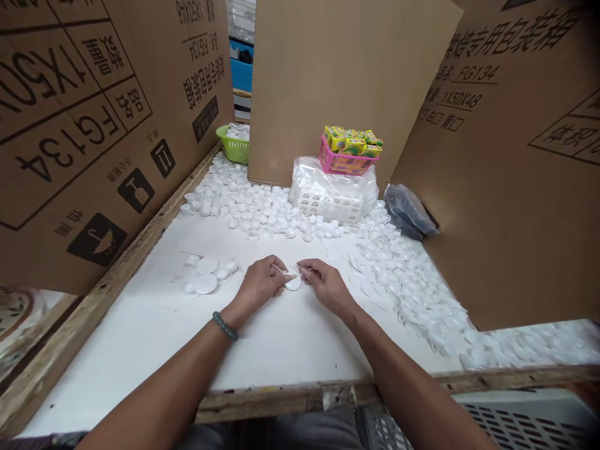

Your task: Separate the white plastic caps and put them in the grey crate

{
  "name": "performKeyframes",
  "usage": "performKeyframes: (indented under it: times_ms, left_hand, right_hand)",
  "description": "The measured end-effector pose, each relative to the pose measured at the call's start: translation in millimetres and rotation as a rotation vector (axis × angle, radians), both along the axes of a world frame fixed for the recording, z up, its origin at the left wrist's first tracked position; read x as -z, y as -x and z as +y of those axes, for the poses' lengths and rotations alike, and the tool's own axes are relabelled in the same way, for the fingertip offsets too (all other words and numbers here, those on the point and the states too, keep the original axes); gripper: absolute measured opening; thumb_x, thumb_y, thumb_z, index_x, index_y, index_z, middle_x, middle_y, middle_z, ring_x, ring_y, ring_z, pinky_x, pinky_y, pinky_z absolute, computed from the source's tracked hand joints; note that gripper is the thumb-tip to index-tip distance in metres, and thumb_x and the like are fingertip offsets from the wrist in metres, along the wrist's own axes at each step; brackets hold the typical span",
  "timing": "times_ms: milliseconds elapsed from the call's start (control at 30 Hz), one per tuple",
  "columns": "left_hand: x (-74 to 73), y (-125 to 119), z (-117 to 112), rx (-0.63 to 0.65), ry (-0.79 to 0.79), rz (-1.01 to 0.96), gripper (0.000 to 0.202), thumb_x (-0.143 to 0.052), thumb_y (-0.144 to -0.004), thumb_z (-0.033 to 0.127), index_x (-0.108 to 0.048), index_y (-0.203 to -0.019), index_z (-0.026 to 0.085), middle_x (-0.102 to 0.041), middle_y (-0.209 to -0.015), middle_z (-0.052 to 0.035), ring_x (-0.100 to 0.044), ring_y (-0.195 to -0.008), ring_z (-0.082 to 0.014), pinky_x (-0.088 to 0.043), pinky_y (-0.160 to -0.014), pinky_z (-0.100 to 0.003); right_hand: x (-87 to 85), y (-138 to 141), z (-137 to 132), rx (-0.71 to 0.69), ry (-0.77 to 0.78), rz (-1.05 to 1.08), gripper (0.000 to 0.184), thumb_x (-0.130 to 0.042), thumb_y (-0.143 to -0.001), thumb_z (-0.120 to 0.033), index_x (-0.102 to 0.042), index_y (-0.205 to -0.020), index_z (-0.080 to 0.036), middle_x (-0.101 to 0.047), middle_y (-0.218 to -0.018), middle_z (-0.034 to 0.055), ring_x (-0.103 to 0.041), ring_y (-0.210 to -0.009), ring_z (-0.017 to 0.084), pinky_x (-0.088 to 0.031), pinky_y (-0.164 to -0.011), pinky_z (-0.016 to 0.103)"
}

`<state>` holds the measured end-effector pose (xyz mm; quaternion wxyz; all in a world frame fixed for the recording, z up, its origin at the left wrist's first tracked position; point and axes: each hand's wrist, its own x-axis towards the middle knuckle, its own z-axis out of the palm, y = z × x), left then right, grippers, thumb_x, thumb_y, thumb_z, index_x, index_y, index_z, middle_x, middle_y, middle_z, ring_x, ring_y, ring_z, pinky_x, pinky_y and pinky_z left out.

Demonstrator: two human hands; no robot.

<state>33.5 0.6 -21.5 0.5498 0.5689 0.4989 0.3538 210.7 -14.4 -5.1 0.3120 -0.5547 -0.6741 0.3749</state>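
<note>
A small white round disc [294,284] shows between my two hands, just above the white tabletop. My left hand [260,281], with a beaded bracelet at its wrist, pinches the disc's left side between thumb and fingers. Close by on the right, my right hand [328,286] has its thumb and forefinger pressed together at the disc's edge; what sits in that pinch is too small to make out. To the left lie several loose white discs [205,284] and small cup-like pieces. Thin, flat white pieces [364,280] are spread to the right of my right hand.
Heaps of small white pieces [412,281] line the back and right of the tabletop [290,350]. A pink basket [344,164] of yellow-green boxes rests on a plastic-wrapped pack [332,194]. Behind are a green basket [235,149] and tall cardboard [328,81]. Wooden edging [267,406] borders the front.
</note>
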Motion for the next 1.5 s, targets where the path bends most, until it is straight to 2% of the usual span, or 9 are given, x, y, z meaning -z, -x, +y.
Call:
performKeyframes:
  times_ms: [167,433,633,833,1000,1200,1367,1433,1500]
  left_hand:
    - [0.0,1.2,2.7,-0.058,0.149,-0.018,0.035,-0.073,-0.062,0.039,-0.054,-0.079,0.016,-0.061,-0.055,0.0016,-0.062,-0.053,-0.0147,-0.05,-0.055,-0.026]
    - [5.7,1.8,15.9,-0.055,0.279,-0.021,0.042,-0.081,-0.051,0.033,-0.05,-0.074,0.015,-0.062,-0.054,0.0008,-0.063,-0.051,-0.015,-0.054,-0.056,-0.029]
    - [3.8,-0.1,11.4,-0.084,0.151,0.031,0.034,-0.072,-0.063,0.042,-0.053,-0.074,0.016,-0.061,-0.054,0.0011,-0.062,-0.051,-0.015,-0.051,-0.053,-0.027]
    - [-4.8,5.4,9.6,-0.014,0.189,-0.053,0.034,-0.075,-0.059,0.037,-0.055,-0.076,0.015,-0.058,-0.057,0.0034,-0.059,-0.054,-0.0111,-0.051,-0.059,-0.026]
    - [-8.0,9.5,8.9,0.092,0.219,-0.126,0.039,-0.079,-0.052,0.031,-0.054,-0.077,0.014,-0.059,-0.065,0.0027,-0.058,-0.06,-0.0095,-0.052,-0.063,-0.026]
    - [-2.7,7.1,9.7,0.102,0.213,0.014,0.038,-0.075,-0.058,0.033,-0.048,-0.08,0.017,-0.052,-0.05,0.0063,-0.05,-0.041,-0.0095,-0.038,-0.04,-0.02]
    - [-3.7,9.2,0.7,0.15,-0.033,0.109,0.03,-0.066,-0.069,0.039,-0.052,-0.087,0.018,-0.053,-0.056,0.0056,-0.046,-0.044,-0.0084,-0.033,-0.043,-0.02]
    - [-10.0,9.4,-7.8,0.146,-0.195,0.21,0.031,-0.061,-0.074,0.043,-0.055,-0.093,0.02,-0.056,-0.065,0.0027,-0.052,-0.056,-0.0117,-0.038,-0.051,-0.022]
    - [-16.5,7.7,-16.9,0.134,-0.377,0.347,0.037,-0.058,-0.077,0.047,-0.056,-0.104,0.022,-0.061,-0.082,-0.0027,-0.056,-0.075,-0.0167,-0.044,-0.066,-0.028]
  right_hand:
    - [4.5,3.6,-5.9,-0.212,-0.264,-0.272,0.032,-0.053,-0.083,-0.018,-0.058,-0.114,-0.024,-0.057,-0.1,0.0045,-0.054,-0.078,0.013,-0.043,-0.069,0.026]
    - [-9.6,9.8,21.6,-0.253,-0.084,-0.354,0.016,-0.077,-0.063,-0.025,-0.068,-0.074,-0.017,-0.052,-0.067,-0.0023,-0.047,-0.06,0.009,-0.032,-0.054,0.021]
    - [-3.5,11.4,4.0,-0.035,-0.116,-0.301,0.029,-0.074,-0.066,-0.04,-0.065,-0.079,-0.016,-0.054,-0.071,-0.0008,-0.045,-0.06,0.009,-0.033,-0.055,0.022]
    - [1.5,0.7,-1.7,-0.158,-0.083,-0.099,0.029,-0.069,-0.074,-0.03,-0.066,-0.102,-0.026,-0.056,-0.082,-0.001,-0.051,-0.069,0.01,-0.04,-0.063,0.023]
    - [14.1,-2.7,4.4,-0.118,0.06,0.085,0.024,-0.072,-0.068,-0.031,-0.07,-0.091,-0.023,-0.061,-0.082,0.0,-0.059,-0.077,0.014,-0.044,-0.067,0.025]
    - [26.9,-0.9,5.6,-0.079,0.188,0.252,0.028,-0.074,-0.063,-0.027,-0.071,-0.09,-0.021,-0.067,-0.079,0.0008,-0.063,-0.081,0.018,-0.047,-0.073,0.029]
    - [3.6,2.1,-3.9,-0.119,0.08,-0.054,0.031,-0.065,-0.075,-0.037,-0.068,-0.103,-0.024,-0.067,-0.089,0.0031,-0.061,-0.087,0.02,-0.047,-0.076,0.031]
    - [-9.4,-5.0,-17.6,-0.137,-0.042,-0.312,0.044,-0.061,-0.078,-0.043,-0.058,-0.119,-0.026,-0.064,-0.104,0.0074,-0.058,-0.097,0.023,-0.046,-0.081,0.036]
    - [-15.0,-21.7,-36.9,-0.055,-0.181,-0.602,0.066,-0.062,-0.075,-0.05,-0.043,-0.134,-0.025,-0.047,-0.132,0.0143,-0.043,-0.12,0.032,-0.039,-0.092,0.047]
